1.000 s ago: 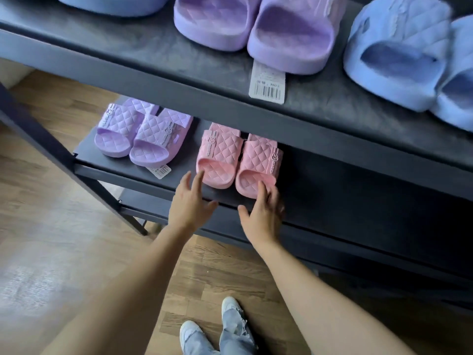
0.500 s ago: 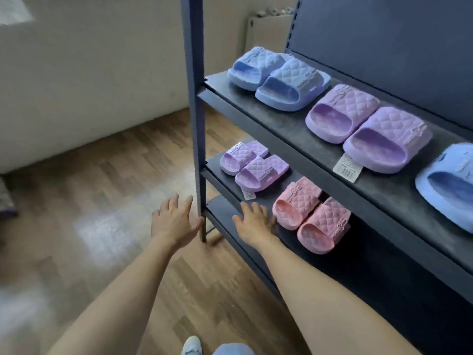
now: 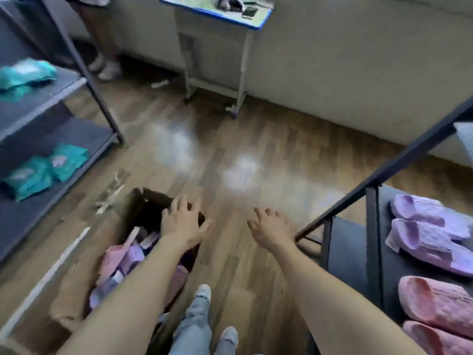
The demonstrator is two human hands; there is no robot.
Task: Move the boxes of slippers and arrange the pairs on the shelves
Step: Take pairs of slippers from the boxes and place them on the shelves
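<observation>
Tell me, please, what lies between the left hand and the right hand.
Only bare floor lies between left hand and right hand; the head view shows it.

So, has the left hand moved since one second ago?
Yes. The left hand has drawn away from the pink slippers, leftward, and now hovers above the open cardboard box.

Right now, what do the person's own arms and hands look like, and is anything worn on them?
The left hand and the right hand are bare, without gloves. No sleeve, watch or bracelet shows on either arm up to the frame's edge. The picture is blurred, so a thin ring on the fingers cannot be ruled out.
</observation>
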